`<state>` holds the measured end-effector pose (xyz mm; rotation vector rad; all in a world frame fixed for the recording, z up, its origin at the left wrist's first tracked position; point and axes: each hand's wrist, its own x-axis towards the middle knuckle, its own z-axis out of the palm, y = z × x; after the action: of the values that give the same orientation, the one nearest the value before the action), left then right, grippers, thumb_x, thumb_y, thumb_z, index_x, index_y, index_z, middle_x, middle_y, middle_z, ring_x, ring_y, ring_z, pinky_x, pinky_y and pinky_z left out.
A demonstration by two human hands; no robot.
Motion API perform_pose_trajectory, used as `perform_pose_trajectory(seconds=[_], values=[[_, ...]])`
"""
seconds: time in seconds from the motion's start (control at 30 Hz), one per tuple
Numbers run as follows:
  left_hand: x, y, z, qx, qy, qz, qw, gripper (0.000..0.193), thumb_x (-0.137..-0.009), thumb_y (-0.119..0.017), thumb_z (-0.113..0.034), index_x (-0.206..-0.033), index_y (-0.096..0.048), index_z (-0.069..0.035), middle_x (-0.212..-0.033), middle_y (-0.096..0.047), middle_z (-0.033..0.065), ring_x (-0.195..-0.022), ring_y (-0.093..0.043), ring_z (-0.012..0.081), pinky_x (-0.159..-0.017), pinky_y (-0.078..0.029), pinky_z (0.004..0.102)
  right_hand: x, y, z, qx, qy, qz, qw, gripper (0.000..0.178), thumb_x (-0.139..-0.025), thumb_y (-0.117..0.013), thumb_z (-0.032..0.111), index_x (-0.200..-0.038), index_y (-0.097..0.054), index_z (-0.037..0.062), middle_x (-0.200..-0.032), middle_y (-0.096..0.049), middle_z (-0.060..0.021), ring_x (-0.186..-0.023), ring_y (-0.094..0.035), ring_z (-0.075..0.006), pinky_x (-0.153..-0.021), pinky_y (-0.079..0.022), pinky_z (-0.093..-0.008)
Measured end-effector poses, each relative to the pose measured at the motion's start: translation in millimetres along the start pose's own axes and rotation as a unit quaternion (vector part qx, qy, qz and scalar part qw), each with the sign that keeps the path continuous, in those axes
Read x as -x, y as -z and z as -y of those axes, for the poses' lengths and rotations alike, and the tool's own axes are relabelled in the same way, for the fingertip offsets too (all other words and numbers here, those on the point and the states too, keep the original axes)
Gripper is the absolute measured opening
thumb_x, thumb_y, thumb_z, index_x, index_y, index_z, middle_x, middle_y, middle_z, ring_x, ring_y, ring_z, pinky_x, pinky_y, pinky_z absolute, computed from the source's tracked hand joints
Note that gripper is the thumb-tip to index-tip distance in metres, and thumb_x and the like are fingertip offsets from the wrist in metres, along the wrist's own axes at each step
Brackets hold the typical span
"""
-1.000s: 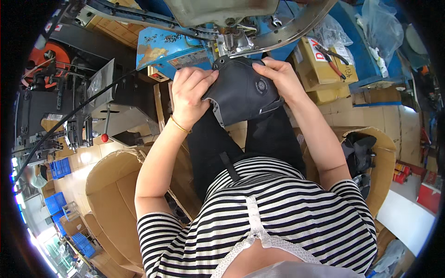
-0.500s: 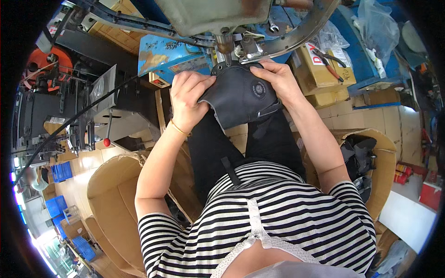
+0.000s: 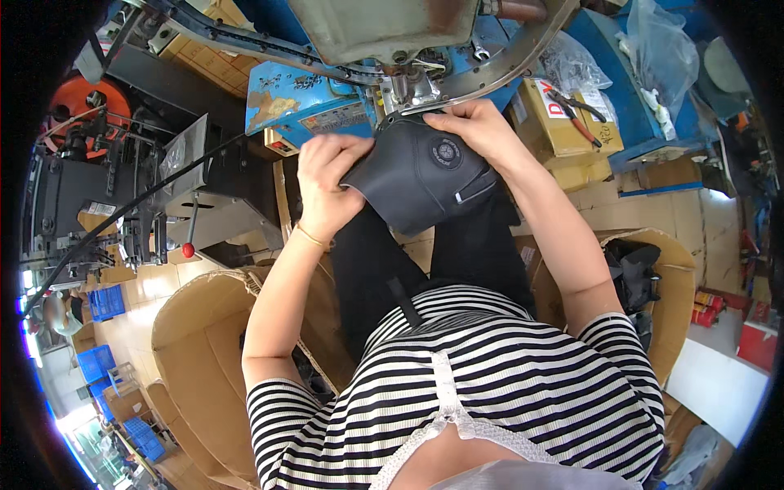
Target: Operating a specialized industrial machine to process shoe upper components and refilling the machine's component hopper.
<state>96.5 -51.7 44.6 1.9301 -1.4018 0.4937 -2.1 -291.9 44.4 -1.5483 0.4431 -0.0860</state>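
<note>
A black shoe upper [image 3: 412, 184] with a round raised emblem and a light-edged slit hangs over my lap. Its far edge lies under the metal punch [image 3: 400, 88] of an eyelet machine [image 3: 384, 28]. My left hand [image 3: 322, 175] pinches the upper's left edge with thumb and fingers; its fingers are slightly blurred. At the far right edge, my right hand [image 3: 482, 135] grips the piece between thumb and fingers, close beside the punch. One eyelet hole shows at the edge by the punch; the others are hidden.
Pliers [image 3: 576, 118] lie on a yellow carton [image 3: 555, 139] at the right. An open cardboard box [image 3: 196, 343] stands left of my legs; another box [image 3: 678, 286], right, holds black pieces. A red-knobbed lever [image 3: 189, 249] juts from the dark machine at left.
The shoe upper has turned and shifted slightly left under the punch, so fewer eyelet holes show. My right hand has moved left with it; my left hand keeps its grip.
</note>
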Motion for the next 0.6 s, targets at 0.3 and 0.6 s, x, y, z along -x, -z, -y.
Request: perform_pose_trajectory(seconds=[0.3, 0.6], values=[[5, -15, 4, 0.073, 0.007, -0.031, 0.997, 0.034, -0.067, -0.073, -0.006, -0.101, -0.075, -0.003, -0.106, -0.075, 0.0094, -0.099, -0.070, 0.0241, -0.088, -0.050, 0.0343, -10, -2, -12, 0.063, 0.130, -0.035, 0.989, 0.035, -0.081, -0.080, 0.027, -0.070, -0.068, -0.0033, -0.059, -0.061, -0.0024, -0.057, -0.054, -0.0068, -0.052, -0.042, -0.0274], [15, 25, -30, 0.049, 0.010, 0.145, 0.988, 0.057, -0.063, -0.069, 0.003, -0.120, -0.065, 0.000, -0.126, -0.066, 0.0147, -0.109, -0.065, 0.0299, -0.097, -0.050, 0.0399, 35, -1, -10, 0.095, 0.248, 0.033, 0.963, 0.027, -0.084, -0.078, 0.017, -0.077, -0.062, -0.0029, -0.085, -0.056, -0.0039, -0.078, -0.054, -0.0116, -0.071, -0.043, -0.0273]])
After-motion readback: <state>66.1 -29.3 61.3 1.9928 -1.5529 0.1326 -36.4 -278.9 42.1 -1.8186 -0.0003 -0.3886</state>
